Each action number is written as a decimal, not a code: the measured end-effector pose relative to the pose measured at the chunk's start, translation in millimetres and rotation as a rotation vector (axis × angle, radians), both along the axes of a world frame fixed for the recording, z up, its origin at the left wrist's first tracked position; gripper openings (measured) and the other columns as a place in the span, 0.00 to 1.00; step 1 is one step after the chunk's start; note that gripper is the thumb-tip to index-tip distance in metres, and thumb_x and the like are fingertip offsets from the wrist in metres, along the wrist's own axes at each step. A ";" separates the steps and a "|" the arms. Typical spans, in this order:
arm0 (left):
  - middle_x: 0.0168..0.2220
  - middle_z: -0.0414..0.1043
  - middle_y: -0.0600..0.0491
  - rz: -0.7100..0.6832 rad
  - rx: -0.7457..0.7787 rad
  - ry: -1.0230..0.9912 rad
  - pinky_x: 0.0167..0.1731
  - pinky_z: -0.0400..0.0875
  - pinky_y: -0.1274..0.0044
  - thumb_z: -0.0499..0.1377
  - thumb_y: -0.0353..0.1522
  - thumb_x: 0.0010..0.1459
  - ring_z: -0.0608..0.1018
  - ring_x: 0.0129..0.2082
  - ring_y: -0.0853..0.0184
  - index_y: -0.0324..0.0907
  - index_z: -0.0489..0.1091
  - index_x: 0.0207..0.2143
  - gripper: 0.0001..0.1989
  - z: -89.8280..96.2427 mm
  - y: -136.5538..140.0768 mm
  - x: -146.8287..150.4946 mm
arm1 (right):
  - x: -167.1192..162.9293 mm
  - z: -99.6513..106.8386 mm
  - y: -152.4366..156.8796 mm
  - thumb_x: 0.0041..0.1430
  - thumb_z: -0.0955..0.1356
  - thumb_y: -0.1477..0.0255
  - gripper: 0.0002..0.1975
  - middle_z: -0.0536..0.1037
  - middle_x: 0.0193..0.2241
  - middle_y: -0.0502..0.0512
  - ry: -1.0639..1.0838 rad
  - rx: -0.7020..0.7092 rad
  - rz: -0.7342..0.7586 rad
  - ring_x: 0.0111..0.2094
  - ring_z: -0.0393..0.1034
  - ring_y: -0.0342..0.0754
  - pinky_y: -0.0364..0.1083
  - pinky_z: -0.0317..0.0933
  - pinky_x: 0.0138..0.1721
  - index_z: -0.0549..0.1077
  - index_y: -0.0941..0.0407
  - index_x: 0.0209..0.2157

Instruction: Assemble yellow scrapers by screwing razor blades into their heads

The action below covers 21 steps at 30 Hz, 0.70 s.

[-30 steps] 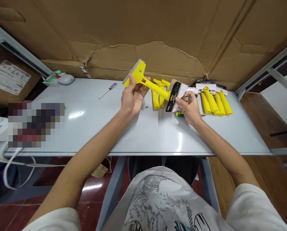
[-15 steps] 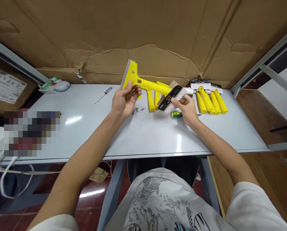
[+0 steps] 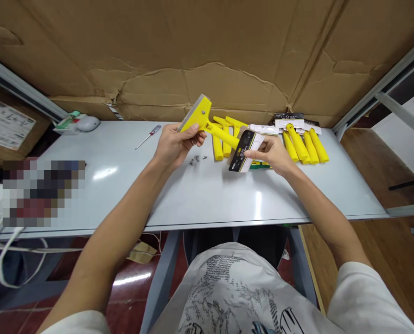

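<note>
My left hand (image 3: 174, 147) is closed on a yellow scraper (image 3: 224, 135), thumb and fingers gripping it by its wide head. The grey blade edge of that head points up and to the left. Between thumb and fingers, my right hand (image 3: 275, 155) holds a black-and-white card sleeve (image 3: 242, 152) at the handle's far end. The handle runs into or behind the sleeve; its tip is hidden. Below the sleeve lies a green-handled tool (image 3: 260, 165), partly covered. Small screws (image 3: 195, 160) lie near my left hand.
Yellow scrapers (image 3: 217, 148) lie behind the held one. Several more scrapers (image 3: 299, 147) with card sleeves are at the right. A small screwdriver (image 3: 148, 136) and a white mouse (image 3: 88, 123) are on the left of the white table (image 3: 207, 199). Cardboard (image 3: 200, 41) stands along the back.
The scraper has tilted and moved right and lower at its head. The card sleeve has turned more upright and dropped slightly, with both hands keeping hold.
</note>
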<state>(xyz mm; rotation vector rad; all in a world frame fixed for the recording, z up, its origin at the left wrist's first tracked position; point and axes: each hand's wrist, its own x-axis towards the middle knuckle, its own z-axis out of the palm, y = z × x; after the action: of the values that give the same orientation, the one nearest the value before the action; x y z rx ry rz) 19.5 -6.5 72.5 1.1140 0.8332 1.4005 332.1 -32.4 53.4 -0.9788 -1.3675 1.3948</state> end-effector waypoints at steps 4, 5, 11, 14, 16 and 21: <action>0.34 0.88 0.44 -0.075 -0.004 -0.004 0.34 0.84 0.77 0.84 0.38 0.58 0.86 0.31 0.66 0.40 0.89 0.32 0.13 0.5 -2.9 -2.1 | -1.3 5.9 -4.7 0.37 0.96 0.60 0.44 0.91 0.44 0.53 -0.033 0.021 0.031 0.43 0.87 0.52 0.49 0.84 0.44 0.86 0.52 0.55; 0.35 0.89 0.43 -0.094 0.005 0.001 0.35 0.85 0.77 0.85 0.39 0.56 0.87 0.32 0.65 0.39 0.90 0.32 0.14 0.5 -3.1 -3.3 | -2.0 7.8 -5.0 0.36 0.97 0.58 0.45 0.91 0.44 0.53 -0.017 0.031 0.002 0.44 0.87 0.53 0.50 0.85 0.45 0.85 0.52 0.55; 0.35 0.90 0.40 -0.225 0.032 0.186 0.36 0.88 0.69 0.90 0.50 0.50 0.90 0.34 0.55 0.41 0.93 0.33 0.24 -0.9 -10.6 3.2 | 1.3 20.8 -4.2 0.33 0.96 0.46 0.47 0.88 0.41 0.51 -0.005 0.123 -0.159 0.42 0.86 0.53 0.51 0.84 0.45 0.78 0.49 0.48; 0.33 0.89 0.42 -0.226 0.078 0.290 0.38 0.87 0.65 0.89 0.58 0.50 0.90 0.35 0.52 0.44 0.91 0.29 0.28 -1.1 -19.4 14.0 | 8.0 26.9 -7.2 0.36 0.96 0.48 0.49 0.86 0.38 0.48 -0.247 0.216 -0.100 0.34 0.80 0.49 0.48 0.77 0.38 0.80 0.48 0.56; 0.32 0.88 0.44 -0.203 0.114 0.346 0.43 0.86 0.64 0.87 0.62 0.51 0.90 0.39 0.51 0.47 0.90 0.27 0.30 -1.9 -26.1 21.8 | 10.5 29.7 -11.6 0.43 0.95 0.49 0.49 0.86 0.38 0.47 -0.386 0.290 -0.027 0.31 0.77 0.47 0.48 0.75 0.37 0.80 0.46 0.62; 0.39 0.89 0.46 -0.195 0.128 0.377 0.62 0.84 0.59 0.86 0.66 0.47 0.88 0.53 0.47 0.50 0.88 0.27 0.32 -12.1 -42.1 40.6 | 2.9 28.5 -24.2 0.64 0.88 0.48 0.46 0.87 0.43 0.51 -0.362 0.317 0.178 0.39 0.84 0.53 0.49 0.82 0.37 0.73 0.44 0.76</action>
<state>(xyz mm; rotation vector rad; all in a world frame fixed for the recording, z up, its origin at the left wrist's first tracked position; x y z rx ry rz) 60.0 -48.6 60.3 1.5464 0.8794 1.1090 335.0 -56.6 81.9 -0.9416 -1.9186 1.1114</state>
